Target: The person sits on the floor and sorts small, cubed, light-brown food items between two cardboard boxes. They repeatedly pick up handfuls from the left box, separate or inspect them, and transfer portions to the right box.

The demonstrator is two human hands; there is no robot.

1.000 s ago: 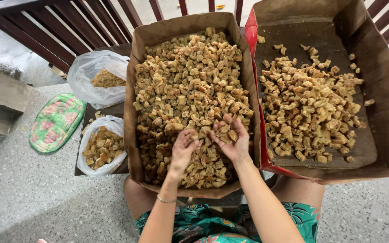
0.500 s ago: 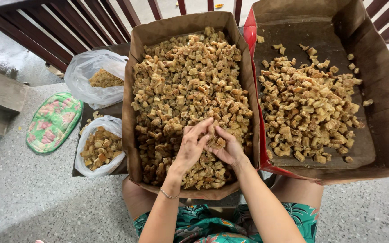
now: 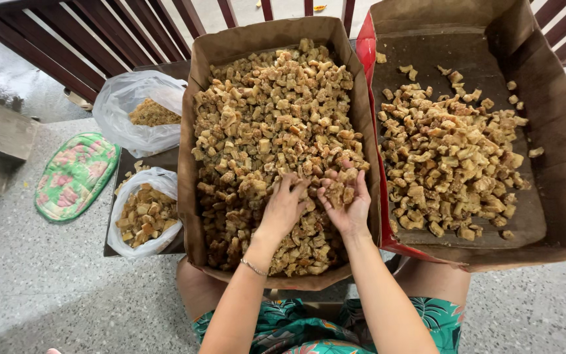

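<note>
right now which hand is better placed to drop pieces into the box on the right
Right. The right hand lies palm up, cupping golden-brown fried pieces, close to the wall of the red-edged cardboard box. The left hand rests palm down on the pile, farther from that box.

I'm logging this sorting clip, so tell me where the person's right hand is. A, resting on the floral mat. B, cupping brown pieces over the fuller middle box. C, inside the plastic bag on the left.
B: the right hand lies palm up with brown pieces in it, over the middle box.
</note>
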